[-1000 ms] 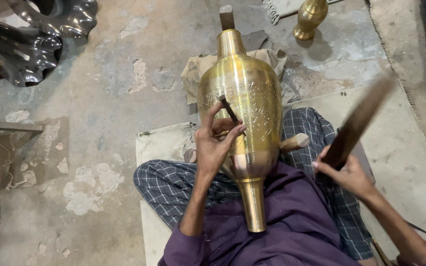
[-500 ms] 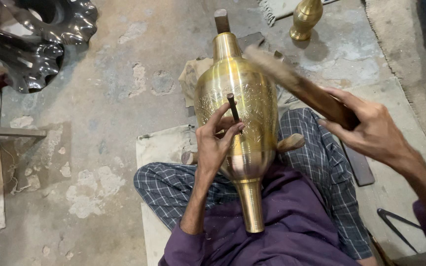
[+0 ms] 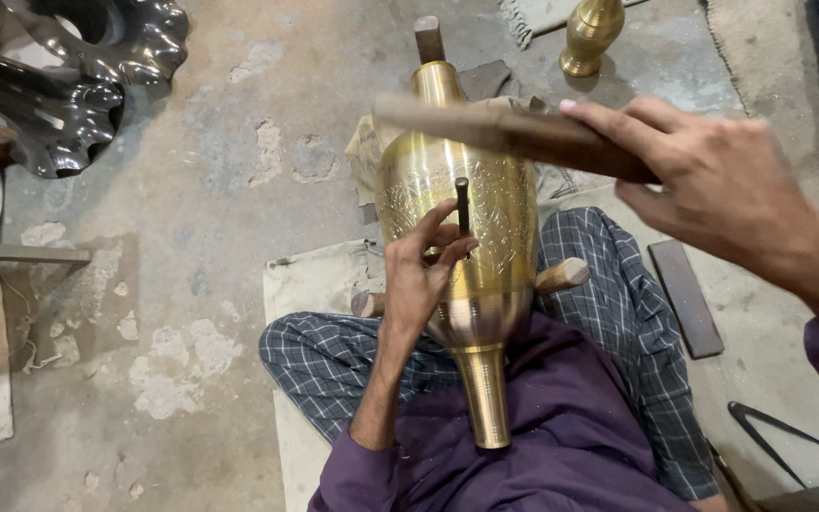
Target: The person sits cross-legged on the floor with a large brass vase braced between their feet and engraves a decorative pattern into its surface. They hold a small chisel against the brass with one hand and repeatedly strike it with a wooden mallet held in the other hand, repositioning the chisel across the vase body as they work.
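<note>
Left hand (image 3: 419,275) curled tight, fingers pinched around a thin dark punch (image 3: 463,204), tip pressed against the engraved belly of the brass vase (image 3: 457,228). Heel of that hand resting on the vase's left flank, thumb and fingers closed on the tool's lower half, upper half sticking up free.

Right hand (image 3: 713,180) up and to the right of the left, wrapped shut around a flat wooden mallet (image 3: 514,133), index finger stretched along its top edge. Mallet blurred, head hovering just above and beyond the punch, crossing over the vase's shoulder. Whether wood touches punch: cannot tell.

2 hands well apart, each clamped on its own tool.

Vase lying lengthwise across the lap, directly under the left hand, slim neck (image 3: 485,398) pointing back toward the purple shirt (image 3: 561,446), far end propped beyond the fingers. Wooden rod (image 3: 561,277) poking out either side beneath it, over checked trousers (image 3: 334,356).

Below the right hand, on the concrete: a dark flat bar (image 3: 684,299), and nearer the body a pair of black dividers (image 3: 770,436). Beyond the right hand, 1 small brass vessel (image 3: 590,33) standing upright. Far off to the left of the left hand, a dark fluted metal piece (image 3: 68,85).
</note>
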Tool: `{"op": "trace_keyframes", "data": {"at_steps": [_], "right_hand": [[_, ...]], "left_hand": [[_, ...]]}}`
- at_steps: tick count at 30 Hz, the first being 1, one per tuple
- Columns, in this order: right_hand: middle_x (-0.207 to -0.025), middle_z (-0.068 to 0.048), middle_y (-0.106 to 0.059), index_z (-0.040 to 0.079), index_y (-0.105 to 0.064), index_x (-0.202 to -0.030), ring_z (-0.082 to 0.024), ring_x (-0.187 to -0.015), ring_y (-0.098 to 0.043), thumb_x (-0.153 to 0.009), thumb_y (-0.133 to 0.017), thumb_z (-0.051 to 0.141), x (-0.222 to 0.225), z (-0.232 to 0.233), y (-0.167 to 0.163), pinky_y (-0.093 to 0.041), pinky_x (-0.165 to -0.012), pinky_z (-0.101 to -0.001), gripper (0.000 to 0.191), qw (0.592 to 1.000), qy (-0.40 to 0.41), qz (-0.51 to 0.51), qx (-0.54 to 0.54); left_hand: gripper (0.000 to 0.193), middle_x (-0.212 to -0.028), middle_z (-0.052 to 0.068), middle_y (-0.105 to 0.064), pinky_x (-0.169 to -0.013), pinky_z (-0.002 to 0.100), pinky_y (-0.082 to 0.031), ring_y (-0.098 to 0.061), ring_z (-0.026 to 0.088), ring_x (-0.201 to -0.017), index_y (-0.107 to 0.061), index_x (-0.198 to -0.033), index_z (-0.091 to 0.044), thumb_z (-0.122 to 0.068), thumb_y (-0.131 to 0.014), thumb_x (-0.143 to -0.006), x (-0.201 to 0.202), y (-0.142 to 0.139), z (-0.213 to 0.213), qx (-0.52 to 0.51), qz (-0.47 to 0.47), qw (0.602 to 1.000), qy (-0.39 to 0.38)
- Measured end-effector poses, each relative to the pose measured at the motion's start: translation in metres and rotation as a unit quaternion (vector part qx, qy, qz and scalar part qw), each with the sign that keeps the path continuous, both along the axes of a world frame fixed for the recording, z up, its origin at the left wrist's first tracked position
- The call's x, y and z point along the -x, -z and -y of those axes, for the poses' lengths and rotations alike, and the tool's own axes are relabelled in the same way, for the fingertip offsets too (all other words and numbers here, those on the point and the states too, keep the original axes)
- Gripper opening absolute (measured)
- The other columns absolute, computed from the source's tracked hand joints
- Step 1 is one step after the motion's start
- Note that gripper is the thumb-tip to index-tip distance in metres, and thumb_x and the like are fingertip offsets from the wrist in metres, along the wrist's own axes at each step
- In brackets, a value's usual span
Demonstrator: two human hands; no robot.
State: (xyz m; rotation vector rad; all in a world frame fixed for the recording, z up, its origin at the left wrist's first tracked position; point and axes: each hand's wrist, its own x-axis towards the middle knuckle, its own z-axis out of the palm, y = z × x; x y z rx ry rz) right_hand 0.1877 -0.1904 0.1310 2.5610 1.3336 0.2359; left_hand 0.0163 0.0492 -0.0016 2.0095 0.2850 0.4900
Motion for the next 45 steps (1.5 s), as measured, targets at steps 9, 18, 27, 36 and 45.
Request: {"op": "trace_keyframes", "data": {"at_steps": [9,18,27,36,45], "right_hand": [[-0.116,-0.006,-0.067,0.026,-0.039,-0.164,-0.015,-0.069,-0.066,-0.090,-0.064,0.024,0.007,0.005,0.007,-0.057,-0.060,-0.0268,0.078,0.955,-0.041,-0.181,-0.232],[-0.120,-0.004,-0.070,0.032,-0.032,-0.165,-0.014,-0.064,-0.068,-0.092,-0.068,0.027,0.008,0.023,0.010,-0.058,-0.053,-0.0269,0.082,0.993,0.060,-0.094,-0.048],[-0.116,0.003,-0.074,0.037,-0.036,-0.156,-0.013,-0.069,-0.071,-0.096,-0.066,0.024,0.005,0.028,0.032,-0.061,-0.057,-0.0253,0.069,0.997,0.031,-0.056,0.044],[-0.104,0.000,-0.075,0.034,-0.046,-0.157,-0.014,-0.066,-0.070,-0.098,-0.067,0.025,-0.003,0.040,0.043,-0.059,-0.053,-0.0277,0.063,0.998,0.026,-0.046,-0.021],[-0.110,-0.004,-0.075,0.030,-0.041,-0.161,-0.012,-0.060,-0.063,-0.092,-0.067,0.025,0.000,0.023,0.024,-0.053,-0.051,-0.0257,0.075,0.990,-0.042,-0.039,-0.130]], "left_hand": [[0.052,-0.101,0.012,-0.080,-0.079,0.038,-0.069,-0.080,0.020,-0.092,-0.060,-0.139,-0.015,-0.012,-0.077,-0.090,-0.001,0.002,-0.002,-0.018,-0.002,0.999,0.038],[0.048,-0.104,0.012,-0.080,-0.081,0.038,-0.071,-0.080,0.023,-0.096,-0.059,-0.139,-0.017,-0.013,-0.074,-0.093,-0.002,0.007,-0.006,-0.032,0.006,0.998,0.061],[0.050,-0.107,0.013,-0.080,-0.086,0.041,-0.069,-0.080,0.024,-0.098,-0.059,-0.141,-0.015,-0.010,-0.072,-0.093,0.001,-0.013,-0.006,-0.033,-0.016,0.994,0.098],[0.050,-0.111,0.016,-0.078,-0.086,0.041,-0.068,-0.079,0.026,-0.101,-0.058,-0.142,-0.013,-0.006,-0.071,-0.094,-0.002,-0.012,-0.005,-0.046,-0.003,0.993,0.105],[0.044,-0.101,0.012,-0.080,-0.075,0.039,-0.070,-0.080,0.023,-0.089,-0.060,-0.139,-0.013,-0.011,-0.070,-0.096,0.003,0.010,0.002,-0.028,0.001,0.999,0.040]]}}
